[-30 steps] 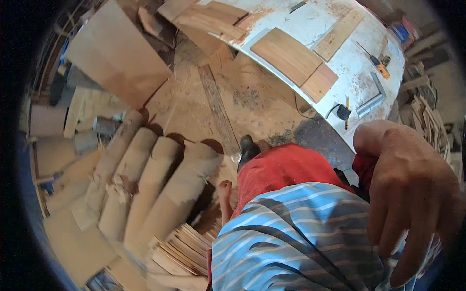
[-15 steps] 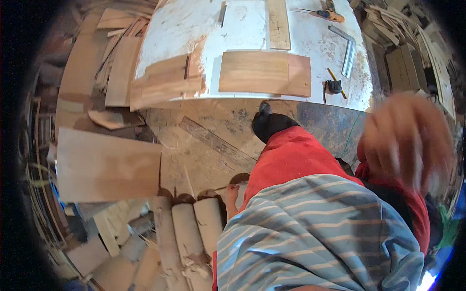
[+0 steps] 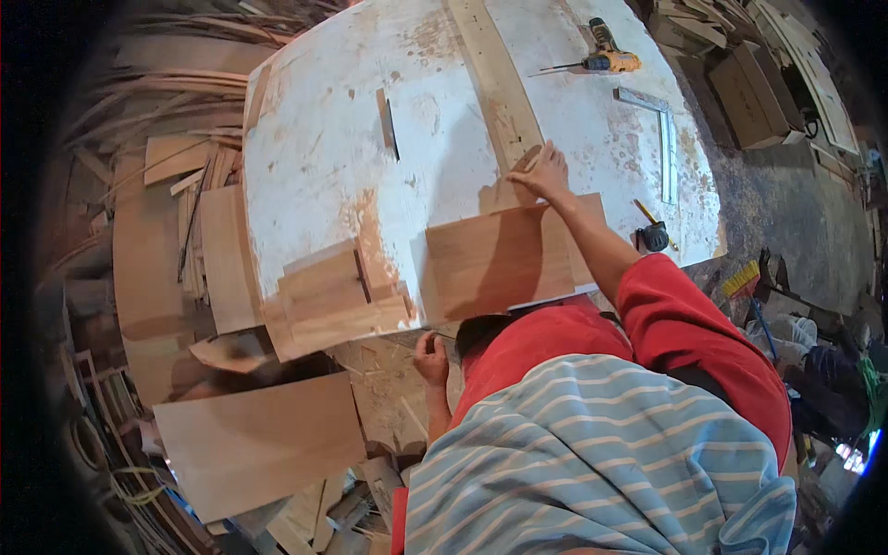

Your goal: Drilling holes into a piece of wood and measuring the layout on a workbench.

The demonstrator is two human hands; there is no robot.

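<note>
in the head view, a white worktable (image 3: 351,139) is seen filling the upper middle, its surface stained and dusty. the right hand (image 3: 544,174) is stretched out toward 1 o'clock, fingers spread loosely and resting on the far edge of a flat wooden board (image 3: 495,264) where that board meets a long wooden strip (image 3: 495,83) running away toward 12 o'clock; whether something thin is pinched in the fingers cannot be told. the board lies at the near edge of the table, just right of centre. the left hand (image 3: 430,356) is held low, below the table edge, curled closed, and what it grips cannot be told. a stack of smaller boards (image 3: 333,301) is seen at 9 o'clock of the board. a yellow drill (image 3: 606,57) lies at 1 o'clock, a metal square (image 3: 661,139) near it, a tape measure (image 3: 653,237) at 3 o'clock of the board
</note>
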